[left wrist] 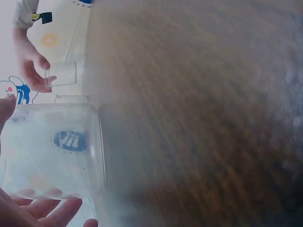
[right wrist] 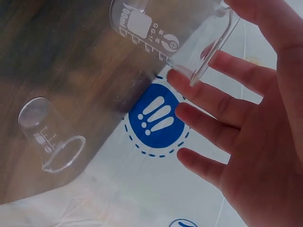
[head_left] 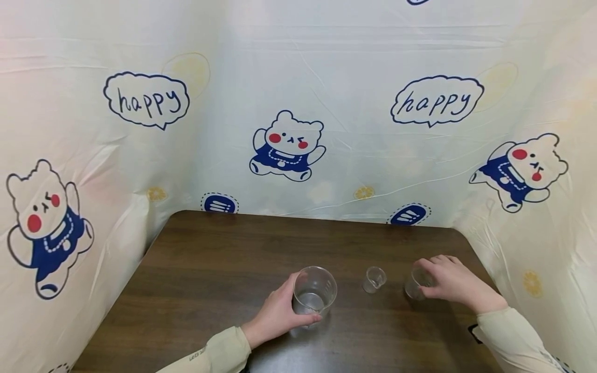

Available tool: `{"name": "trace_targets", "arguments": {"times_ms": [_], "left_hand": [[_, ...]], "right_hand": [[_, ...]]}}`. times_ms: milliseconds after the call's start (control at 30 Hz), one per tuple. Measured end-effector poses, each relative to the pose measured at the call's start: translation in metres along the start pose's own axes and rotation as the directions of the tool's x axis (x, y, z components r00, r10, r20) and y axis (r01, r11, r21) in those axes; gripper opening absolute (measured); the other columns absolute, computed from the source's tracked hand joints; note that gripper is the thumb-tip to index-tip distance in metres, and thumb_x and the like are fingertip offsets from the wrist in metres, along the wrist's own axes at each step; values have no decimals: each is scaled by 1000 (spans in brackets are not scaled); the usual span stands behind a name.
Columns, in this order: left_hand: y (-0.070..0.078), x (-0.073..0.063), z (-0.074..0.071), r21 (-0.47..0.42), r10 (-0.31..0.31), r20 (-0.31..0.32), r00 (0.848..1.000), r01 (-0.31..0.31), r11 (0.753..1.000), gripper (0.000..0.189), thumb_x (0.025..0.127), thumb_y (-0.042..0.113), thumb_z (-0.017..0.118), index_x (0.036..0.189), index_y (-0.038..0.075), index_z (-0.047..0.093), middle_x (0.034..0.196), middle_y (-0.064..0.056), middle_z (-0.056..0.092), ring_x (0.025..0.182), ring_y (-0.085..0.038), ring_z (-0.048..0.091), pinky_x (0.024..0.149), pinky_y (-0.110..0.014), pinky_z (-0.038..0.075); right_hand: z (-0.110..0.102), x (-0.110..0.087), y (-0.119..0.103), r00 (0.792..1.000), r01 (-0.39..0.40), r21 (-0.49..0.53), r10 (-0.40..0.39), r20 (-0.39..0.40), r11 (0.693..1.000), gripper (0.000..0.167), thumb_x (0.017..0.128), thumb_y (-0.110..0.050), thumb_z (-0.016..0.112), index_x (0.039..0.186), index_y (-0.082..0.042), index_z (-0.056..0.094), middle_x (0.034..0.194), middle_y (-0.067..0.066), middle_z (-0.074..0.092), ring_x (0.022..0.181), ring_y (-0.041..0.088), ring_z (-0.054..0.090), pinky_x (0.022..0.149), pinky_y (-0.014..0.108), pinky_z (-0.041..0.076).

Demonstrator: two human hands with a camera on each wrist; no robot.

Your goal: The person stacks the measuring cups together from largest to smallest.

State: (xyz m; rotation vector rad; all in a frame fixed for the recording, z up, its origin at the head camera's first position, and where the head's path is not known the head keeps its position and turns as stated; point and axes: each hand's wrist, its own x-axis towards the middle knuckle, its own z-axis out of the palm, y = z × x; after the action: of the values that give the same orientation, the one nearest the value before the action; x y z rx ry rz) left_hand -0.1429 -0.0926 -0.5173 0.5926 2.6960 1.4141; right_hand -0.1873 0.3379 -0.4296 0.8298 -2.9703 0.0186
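My left hand (head_left: pixel 272 315) grips a large clear glass beaker (head_left: pixel 315 286) from its left side, thumb across the near wall. In the left wrist view that beaker (left wrist: pixel 52 165) sits between thumb and fingers. On the right, my right hand (head_left: pixel 451 281) holds a medium beaker (head_left: pixel 412 288) near its rim, between thumb and fingers. White print reading 100ml marks this beaker (right wrist: pixel 154 35) in the right wrist view. Between the two hands stands a small beaker (head_left: pixel 373 282) with a pouring lip, upright and untouched. All three look transparent, with no coloured contents.
The beakers are on a dark brown wooden table (head_left: pixel 224 259). A pale cloth (head_left: pixel 354 67) printed with bears and the word happy hangs around its back and sides. A dark tab (head_left: pixel 474 334) shows by my right sleeve.
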Motion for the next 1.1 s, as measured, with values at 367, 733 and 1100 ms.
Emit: {"name": "trace_targets", "arguments": {"times_ms": [367, 733, 1100], "left_hand": [[0, 0, 0, 4, -4, -3, 1000, 4, 1000, 100, 73, 60, 89, 152, 20, 43, 142, -3, 61, 118, -27, 65, 94, -48, 51], [1, 0, 1, 16, 1, -7, 1000, -1, 1000, 98, 73, 58, 89, 151, 21, 43, 141, -2, 62, 117, -26, 66, 94, -46, 52], [0, 0, 1, 4, -8, -1, 1000, 8, 1000, 99, 73, 60, 89, 151, 20, 43, 142, -2, 61, 118, -28, 66, 95, -48, 51]], "right_hand": [[-13, 1, -7, 997, 39, -53, -42, -63, 998, 38, 77, -41, 86, 104, -20, 68, 85, -8, 66, 93, 30, 65, 91, 62, 47], [-24, 4, -15, 984, 113, -81, -123, -131, 990, 38, 77, -43, 84, 104, -20, 68, 87, -7, 66, 94, 28, 65, 92, 60, 46], [-38, 7, -28, 973, 149, -89, -162, -164, 985, 38, 78, -42, 83, 106, -20, 70, 91, -8, 67, 97, 27, 64, 94, 58, 45]]}}
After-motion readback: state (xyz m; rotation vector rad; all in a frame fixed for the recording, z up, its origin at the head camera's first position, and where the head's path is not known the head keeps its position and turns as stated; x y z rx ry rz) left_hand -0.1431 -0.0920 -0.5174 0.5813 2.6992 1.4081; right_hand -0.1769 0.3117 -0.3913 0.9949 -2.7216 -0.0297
